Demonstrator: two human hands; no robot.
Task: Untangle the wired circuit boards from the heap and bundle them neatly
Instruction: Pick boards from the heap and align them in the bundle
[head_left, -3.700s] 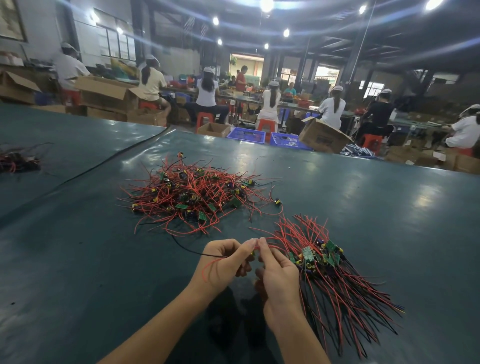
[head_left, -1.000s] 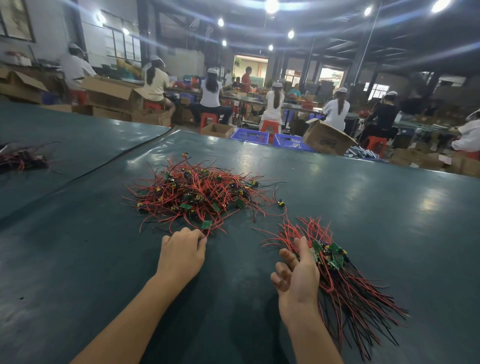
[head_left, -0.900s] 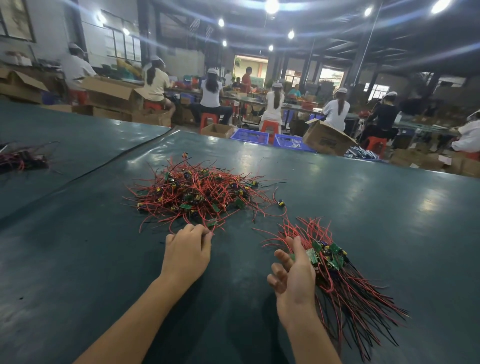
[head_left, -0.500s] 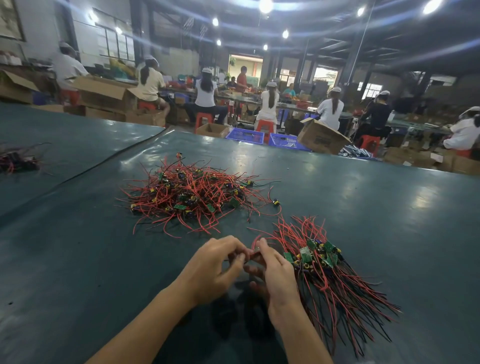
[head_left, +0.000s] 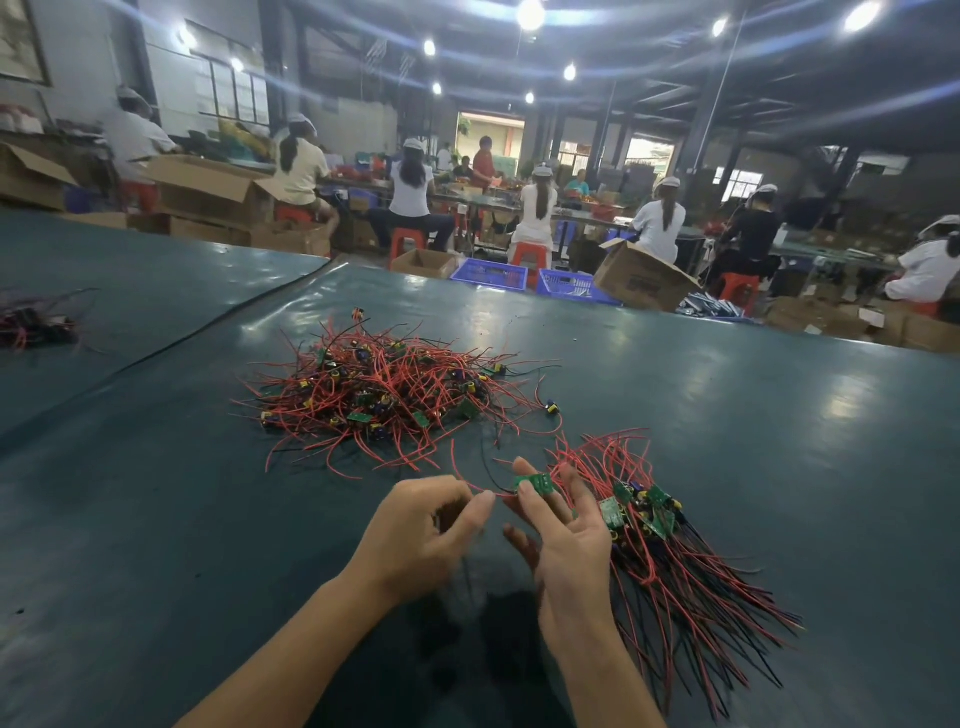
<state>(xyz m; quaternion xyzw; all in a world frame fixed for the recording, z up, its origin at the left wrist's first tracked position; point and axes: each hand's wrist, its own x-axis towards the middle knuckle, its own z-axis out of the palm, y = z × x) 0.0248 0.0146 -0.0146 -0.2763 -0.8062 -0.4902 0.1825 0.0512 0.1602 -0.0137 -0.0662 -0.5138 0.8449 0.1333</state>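
**Step in hand.** One board (head_left: 535, 483) is clear of the heap, and its leads are being straightened before it joins the bundle. My right hand (head_left: 569, 551) pinches the board between thumb and fingertips, with the other fingers loosely spread. My left hand (head_left: 426, 540) pinches its red wire (head_left: 498, 492) between thumb and forefinger, with the remaining fingers curled under. Both hands are raised over the table (head_left: 779, 415), near centre, between heap and bundle.

**Recommended handling.**
- Hold the board by its edges, not its components.
- Draw the left pinch along the wire, away from the board, in one light pull. This should take out kinks without straining the joints.
- Confirm that the black lead runs alongside the red before setting down.
- Lay the board against the other boards in the bundle, wires trailing the same way as the rest.

**Condition of goods.**
- **Heap:** The heap (head_left: 384, 400) lies far and left of my hands. It is a loose tangle of red and black wires with small green boards and yellow parts showing through, and loose ends stick out on all sides. A stray part (head_left: 550, 408) lies just off its right edge.
- **Bundle:** The bundle (head_left: 675, 582) lies just right of my right hand. Its boards are gathered at the far end and its wires fan roughly parallel toward the near right. Some red loops curl out at the far end.
- **Progress:** The heap looks the fuller of the two, so I judge the work well short of done.
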